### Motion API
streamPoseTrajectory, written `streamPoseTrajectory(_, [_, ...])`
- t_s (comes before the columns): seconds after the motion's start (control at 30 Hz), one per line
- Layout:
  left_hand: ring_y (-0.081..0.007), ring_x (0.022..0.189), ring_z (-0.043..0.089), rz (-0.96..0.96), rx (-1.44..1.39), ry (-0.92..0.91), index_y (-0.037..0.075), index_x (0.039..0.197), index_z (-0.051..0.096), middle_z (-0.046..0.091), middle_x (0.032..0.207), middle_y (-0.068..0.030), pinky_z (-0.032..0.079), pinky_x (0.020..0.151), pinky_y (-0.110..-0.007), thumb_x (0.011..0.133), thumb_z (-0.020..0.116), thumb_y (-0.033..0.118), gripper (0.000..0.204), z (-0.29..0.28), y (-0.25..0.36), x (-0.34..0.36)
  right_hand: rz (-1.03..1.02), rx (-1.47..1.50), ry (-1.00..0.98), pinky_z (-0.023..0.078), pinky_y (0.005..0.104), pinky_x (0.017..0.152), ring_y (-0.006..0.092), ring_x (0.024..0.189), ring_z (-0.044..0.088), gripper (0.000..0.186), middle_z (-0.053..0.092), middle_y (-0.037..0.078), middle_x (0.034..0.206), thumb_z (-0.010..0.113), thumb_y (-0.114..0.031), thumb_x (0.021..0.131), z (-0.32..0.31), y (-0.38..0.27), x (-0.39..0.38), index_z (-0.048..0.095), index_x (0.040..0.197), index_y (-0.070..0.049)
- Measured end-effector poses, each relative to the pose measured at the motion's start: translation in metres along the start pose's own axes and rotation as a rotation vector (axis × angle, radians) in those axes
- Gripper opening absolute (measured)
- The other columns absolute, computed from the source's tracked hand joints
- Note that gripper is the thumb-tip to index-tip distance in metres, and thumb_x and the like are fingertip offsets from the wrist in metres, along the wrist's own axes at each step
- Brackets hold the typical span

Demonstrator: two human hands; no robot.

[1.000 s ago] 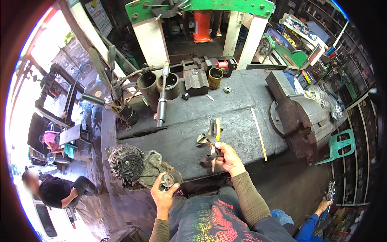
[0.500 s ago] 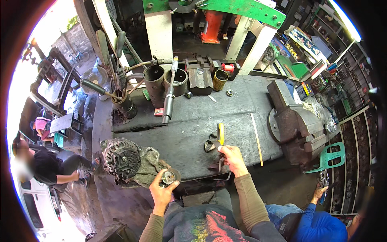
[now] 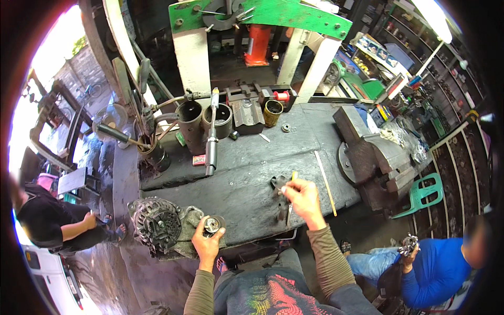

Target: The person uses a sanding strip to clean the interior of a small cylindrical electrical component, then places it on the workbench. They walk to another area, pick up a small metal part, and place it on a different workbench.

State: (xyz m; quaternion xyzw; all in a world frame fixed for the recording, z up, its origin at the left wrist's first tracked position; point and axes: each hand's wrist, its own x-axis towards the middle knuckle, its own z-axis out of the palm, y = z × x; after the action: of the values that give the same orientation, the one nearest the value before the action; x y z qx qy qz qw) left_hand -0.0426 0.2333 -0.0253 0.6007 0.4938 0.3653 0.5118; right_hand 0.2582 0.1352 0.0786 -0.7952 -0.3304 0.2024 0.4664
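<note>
My left hand (image 3: 208, 239) grips a small round metal cup (image 3: 214, 224) by its sides, mouth up, at the bench's near edge. Its inside is pale and catches the light. Close to that hand lies an alternator (image 3: 157, 224) with a finned housing, beside a dirty grey rag (image 3: 190, 220). My right hand (image 3: 305, 199) is closed in a pinch over the bench; what sits between the fingertips is too small to name. Dark curled strips (image 3: 280, 208) lie by its fingers. Behind the hand a yellow-handled tool (image 3: 294, 175) is mostly hidden.
A bench vise (image 3: 375, 152) is fixed at the right, near a thin yellowish strip (image 3: 325, 184). Metal cans (image 3: 191, 121) and a long-handled tool (image 3: 211, 152) stand farther back. A seated person in blue (image 3: 436, 268) holds a metal part; another person (image 3: 58, 220) is at the left.
My right hand has risen slightly and turned, covering more of the yellow-handled tool. My left hand still holds the cup. The view has shifted, and the person in blue now holds a part higher.
</note>
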Motion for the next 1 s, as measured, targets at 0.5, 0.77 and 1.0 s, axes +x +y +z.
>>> streamPoseTrajectory(0.5, [-0.0203, 0.097, 0.069, 0.09, 0.089, -0.091, -0.001, 0.123, 0.07, 0.075, 0.104, -0.0096, 0.054, 0.095, -0.036, 0.065, 0.091, 0.003, 0.062, -0.008, -0.001, 0.004, -0.571, -0.318, 0.072, 0.053, 0.0353, 0.064, 0.0204, 0.064, 0.068, 0.026, 0.074, 0.011, 0.075, 0.078, -0.028, 0.09, -0.166, -0.252, 0.171, 0.083, 0.1, -0.004])
streamPoseTrajectory(0.77, [-0.0277, 0.105, 0.071, -0.046, 0.112, -0.032, -0.002, 0.126, 0.07, 0.076, 0.113, -0.0174, 0.056, 0.097, -0.039, 0.074, 0.093, 0.01, 0.058, -0.005, 0.047, -0.007, -0.795, -0.619, 0.72, 0.055, 0.045, 0.099, 0.0375, 0.114, 0.07, 0.045, 0.075, 0.018, 0.117, 0.075, -0.041, 0.089, -0.24, -0.458, 0.385, 0.076, 0.12, -0.008])
streamPoseTrajectory(1.0, [-0.0217, 0.099, 0.069, 0.043, 0.08, -0.018, -0.005, 0.128, 0.068, 0.076, 0.108, -0.0124, 0.054, 0.098, -0.037, 0.068, 0.087, 0.003, 0.064, 0.004, 0.011, 0.003, -0.899, -0.292, 0.549, 0.057, 0.0315, 0.082, 0.0182, 0.086, 0.076, 0.031, 0.082, 0.011, 0.097, 0.075, -0.027, 0.094, -0.185, -0.309, 0.386, 0.081, 0.111, -0.002])
